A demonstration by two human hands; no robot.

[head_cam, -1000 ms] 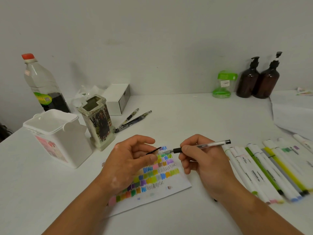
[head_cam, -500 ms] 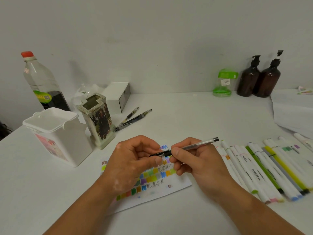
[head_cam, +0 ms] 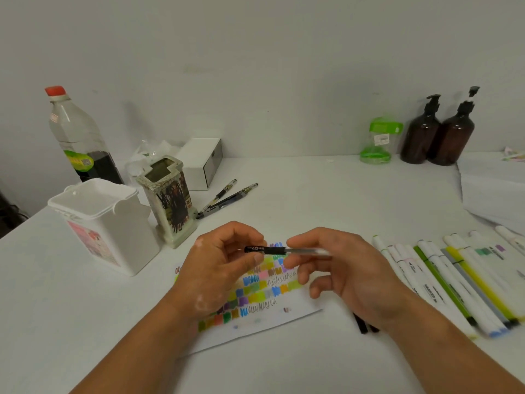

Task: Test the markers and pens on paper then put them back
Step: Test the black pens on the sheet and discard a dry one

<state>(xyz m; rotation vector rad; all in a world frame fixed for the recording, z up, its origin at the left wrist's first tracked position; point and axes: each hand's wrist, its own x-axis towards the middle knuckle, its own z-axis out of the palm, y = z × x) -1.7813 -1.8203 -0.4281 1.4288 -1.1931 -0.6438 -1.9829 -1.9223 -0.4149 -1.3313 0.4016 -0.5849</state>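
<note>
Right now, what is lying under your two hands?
A paper sheet with colour swatches and scribbles lies beneath the left hand and right hand, which hold a pen above it. Two dark tips poke out under the right wrist; the rest is covered.

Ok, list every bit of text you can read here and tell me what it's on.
"MARKER": along the barrel of a white marker in the row on the right.
White print on the cap of the pen: blurred, unreadable.
Green label on the bottle: too blurred.
Pink label on the white tub: too blurred.
Sticker on the green jar: too small.
</note>
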